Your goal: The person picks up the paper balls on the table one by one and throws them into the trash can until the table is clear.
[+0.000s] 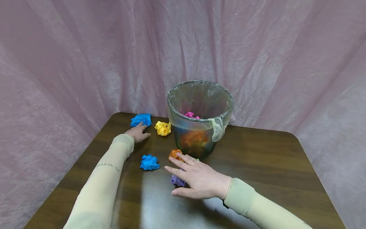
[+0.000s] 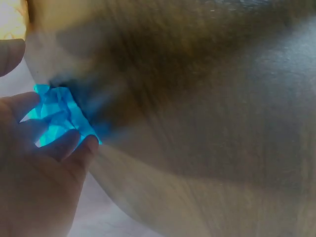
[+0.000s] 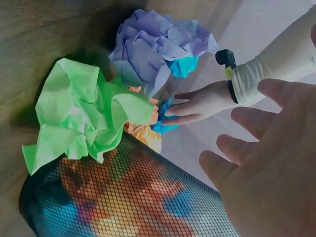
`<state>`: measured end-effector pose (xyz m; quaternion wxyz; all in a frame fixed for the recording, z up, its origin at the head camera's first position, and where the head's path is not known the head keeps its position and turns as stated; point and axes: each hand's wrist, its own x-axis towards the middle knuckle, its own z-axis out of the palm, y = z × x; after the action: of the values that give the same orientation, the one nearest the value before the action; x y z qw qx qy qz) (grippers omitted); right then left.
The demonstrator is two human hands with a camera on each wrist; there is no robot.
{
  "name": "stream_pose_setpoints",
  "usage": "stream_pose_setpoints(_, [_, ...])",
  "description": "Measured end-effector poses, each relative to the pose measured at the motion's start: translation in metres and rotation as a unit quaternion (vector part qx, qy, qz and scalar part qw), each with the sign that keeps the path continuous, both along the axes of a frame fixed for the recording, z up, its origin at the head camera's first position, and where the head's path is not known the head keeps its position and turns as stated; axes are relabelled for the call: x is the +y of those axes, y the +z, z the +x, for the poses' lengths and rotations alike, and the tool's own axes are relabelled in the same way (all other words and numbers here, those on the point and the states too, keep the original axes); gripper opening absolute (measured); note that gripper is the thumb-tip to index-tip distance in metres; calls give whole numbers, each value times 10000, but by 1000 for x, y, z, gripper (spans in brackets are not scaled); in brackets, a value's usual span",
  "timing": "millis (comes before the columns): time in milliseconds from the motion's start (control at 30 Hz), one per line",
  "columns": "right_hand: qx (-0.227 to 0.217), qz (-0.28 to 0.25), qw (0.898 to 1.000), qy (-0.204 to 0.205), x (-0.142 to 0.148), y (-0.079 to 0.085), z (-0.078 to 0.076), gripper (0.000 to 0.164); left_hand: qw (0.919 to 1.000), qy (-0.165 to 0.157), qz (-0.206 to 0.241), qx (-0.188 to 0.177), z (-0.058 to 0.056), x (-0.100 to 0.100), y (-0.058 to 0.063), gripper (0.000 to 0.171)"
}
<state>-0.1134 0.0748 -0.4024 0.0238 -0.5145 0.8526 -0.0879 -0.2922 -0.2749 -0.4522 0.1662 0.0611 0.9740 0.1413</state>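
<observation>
At the table's far left corner my left hand point(image 1: 138, 133) reaches a crumpled blue paper ball point(image 1: 141, 119). In the left wrist view its spread fingers lie over the near side of that paper point(image 2: 61, 116), the thumb held apart. My right hand point(image 1: 200, 178) hovers palm down with fingers spread, partly covering a purple paper ball point(image 1: 178, 181) and an orange one point(image 1: 175, 154). The right wrist view shows a green paper ball point(image 3: 89, 111) beside the purple one point(image 3: 148, 49); from the head it is almost hidden behind the right hand.
A mesh wastebasket point(image 1: 197, 120) with a clear bag over its rim stands at the back, holding several coloured papers. A yellow paper ball point(image 1: 163, 128) lies left of it, and a second blue paper ball point(image 1: 149, 162) lies nearer. A pink curtain point(image 1: 143, 57) hangs behind the wooden table point(image 1: 266, 159).
</observation>
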Motion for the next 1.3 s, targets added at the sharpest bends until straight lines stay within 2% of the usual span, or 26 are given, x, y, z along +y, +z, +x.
stream_pose_setpoints(267, [-123, -27, 9999, 116, -7, -5, 0, 78, 9996, -148, -241, -35, 2, -1, -4, 67])
stream_pose_setpoints(433, [-141, -4, 9998, 122, -7, -9, 0, 78, 9984, -226, -510, 9, 5, -1, -2, 63])
stream_pose_setpoints(533, [-176, -28, 9998, 90, -6, -11, 1, 78, 9975, -337, -600, 134, 11, -3, -1, 59])
stream_pose_setpoints(700, [-188, -64, 9998, 60, -5, -14, 1, 78, 9961, -570, -557, 369, 28, -6, 0, 52])
stream_pose_setpoints(867, [-148, -6, 9999, 46, -5, -17, 0, 78, 9918, -967, -617, 564, 42, -3, 13, 41])
stream_pose_setpoints(967, [-136, 14, 9999, 47, -5, -18, 0, 78, 9885, -1018, -669, 901, 45, 0, 25, 36])
stream_pose_setpoints(1033, [-126, 3, 9999, 63, -6, -18, 0, 78, 9862, -959, -693, 1159, 44, 2, 31, 45])
stream_pose_setpoints(1133, [-117, -17, 9999, 76, -6, -20, 1, 78, 9861, -854, -697, 1245, 41, 7, 37, 75])
stream_pose_setpoints(1200, [-136, -19, 9999, 82, -7, -20, 1, 78, 9892, -754, -683, 1052, 37, 11, 38, 93])
stream_pose_setpoints(1300, [-176, 12, 9998, 119, -9, -22, 1, 78, 9955, -511, -587, 543, 32, 13, 35, 101])
